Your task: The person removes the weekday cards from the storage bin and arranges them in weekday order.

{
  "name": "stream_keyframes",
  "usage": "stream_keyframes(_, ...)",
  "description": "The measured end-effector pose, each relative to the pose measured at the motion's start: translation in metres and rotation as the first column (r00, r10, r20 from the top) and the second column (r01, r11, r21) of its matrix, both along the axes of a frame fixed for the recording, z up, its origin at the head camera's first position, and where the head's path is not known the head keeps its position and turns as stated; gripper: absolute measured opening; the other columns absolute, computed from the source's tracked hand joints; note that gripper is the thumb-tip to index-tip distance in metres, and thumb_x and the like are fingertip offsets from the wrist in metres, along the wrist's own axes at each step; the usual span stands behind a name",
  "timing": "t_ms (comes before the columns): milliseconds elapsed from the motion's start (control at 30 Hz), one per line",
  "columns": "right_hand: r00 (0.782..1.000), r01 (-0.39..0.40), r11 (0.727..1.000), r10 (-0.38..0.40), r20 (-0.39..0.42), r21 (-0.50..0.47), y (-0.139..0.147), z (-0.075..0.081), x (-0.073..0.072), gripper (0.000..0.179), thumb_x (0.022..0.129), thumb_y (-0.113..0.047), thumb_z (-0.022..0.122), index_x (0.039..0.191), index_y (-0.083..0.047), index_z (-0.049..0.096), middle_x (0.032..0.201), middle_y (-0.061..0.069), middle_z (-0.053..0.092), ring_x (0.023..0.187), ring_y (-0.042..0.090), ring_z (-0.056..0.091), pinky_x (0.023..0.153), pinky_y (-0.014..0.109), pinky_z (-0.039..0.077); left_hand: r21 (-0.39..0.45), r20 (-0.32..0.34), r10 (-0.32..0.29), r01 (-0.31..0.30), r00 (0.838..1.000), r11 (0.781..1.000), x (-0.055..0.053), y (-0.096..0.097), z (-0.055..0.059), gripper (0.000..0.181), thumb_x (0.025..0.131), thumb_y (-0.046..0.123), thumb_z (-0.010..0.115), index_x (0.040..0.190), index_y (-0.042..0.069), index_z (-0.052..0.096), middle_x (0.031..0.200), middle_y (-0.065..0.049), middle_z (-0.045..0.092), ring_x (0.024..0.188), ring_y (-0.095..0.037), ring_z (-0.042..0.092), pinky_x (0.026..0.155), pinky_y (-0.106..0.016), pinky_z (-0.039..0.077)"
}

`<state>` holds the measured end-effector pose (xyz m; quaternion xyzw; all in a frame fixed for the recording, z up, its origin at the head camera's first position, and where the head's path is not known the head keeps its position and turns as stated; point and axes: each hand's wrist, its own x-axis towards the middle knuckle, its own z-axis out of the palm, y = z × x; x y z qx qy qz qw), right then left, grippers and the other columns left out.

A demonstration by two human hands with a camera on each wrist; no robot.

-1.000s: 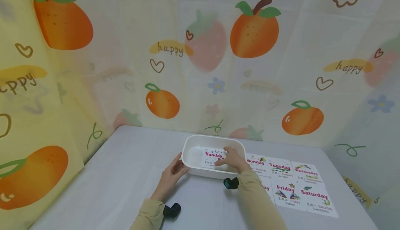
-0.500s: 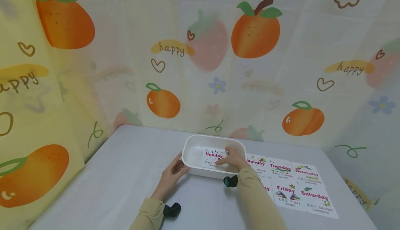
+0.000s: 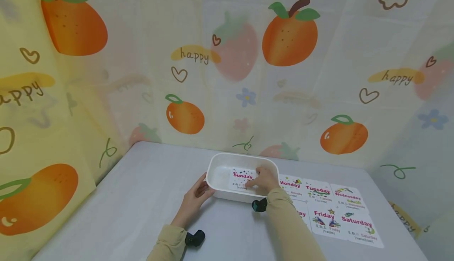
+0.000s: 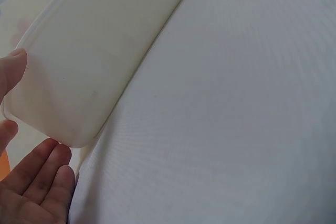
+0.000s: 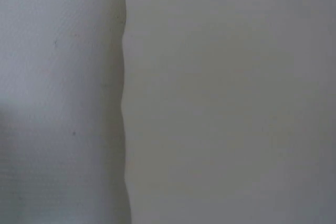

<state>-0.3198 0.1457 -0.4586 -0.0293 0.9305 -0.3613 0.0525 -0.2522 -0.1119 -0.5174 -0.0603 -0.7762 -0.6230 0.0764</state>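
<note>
A white plastic box (image 3: 227,195) with rounded corners stands on the table. At its left end my left hand (image 3: 193,199) holds the corner. In the left wrist view, the thumb (image 4: 13,69) lies against the long wall and several fingers (image 4: 39,174) extend near the end wall. A white card printed "Sunday" (image 3: 238,179) lies in the box. My right hand (image 3: 265,180) reaches in over the front wall, thumb and forefinger pinching the card's right part, which they hide. Only the box's wavy-edged wall (image 5: 220,98) and white cloth show in the right wrist view.
Right of the box, weekday cards lie in two rows, including Monday (image 3: 291,186), Tuesday (image 3: 318,192), Wednesday (image 3: 348,196), Friday (image 3: 324,221) and Saturday (image 3: 360,229). One lower-row card is partly behind the right sleeve (image 3: 289,217). A fruit-printed curtain (image 3: 227,107) rises behind the table.
My right hand and wrist have shifted slightly left and down within the box. The left hand, the box and the cards stay in place.
</note>
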Motion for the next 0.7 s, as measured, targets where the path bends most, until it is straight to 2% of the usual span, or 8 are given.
stream_keyframes(467,0.999,0.030,0.999,-0.029,0.021,-0.035,-0.0013,-0.0035,-0.0021,0.084,0.060,-0.017,0.087,0.127,0.012,0.044,0.124,0.025,0.048,0.117,0.039,0.041,0.105,0.047,0.030,-0.016,0.024,0.000,0.000,1.000,1.000,-0.0021,0.0004,-0.0017,0.072,0.079,0.040,0.072,0.142,0.028,0.039,0.122,-0.007,0.055,0.113,-0.022,0.052,0.096,-0.031,0.044)
stream_keyframes(700,1.000,0.021,1.000,-0.021,0.021,0.002,-0.0024,-0.0068,-0.0018,0.086,0.058,-0.016,0.087,0.127,0.010,0.044,0.123,0.023,0.046,0.115,0.037,0.042,0.104,0.047,0.031,0.001,0.024,-0.008,0.008,1.000,1.000,-0.0002,-0.0005,-0.0001,0.072,0.079,0.040,0.072,0.142,0.027,0.040,0.121,-0.007,0.055,0.114,-0.022,0.052,0.097,-0.031,0.043)
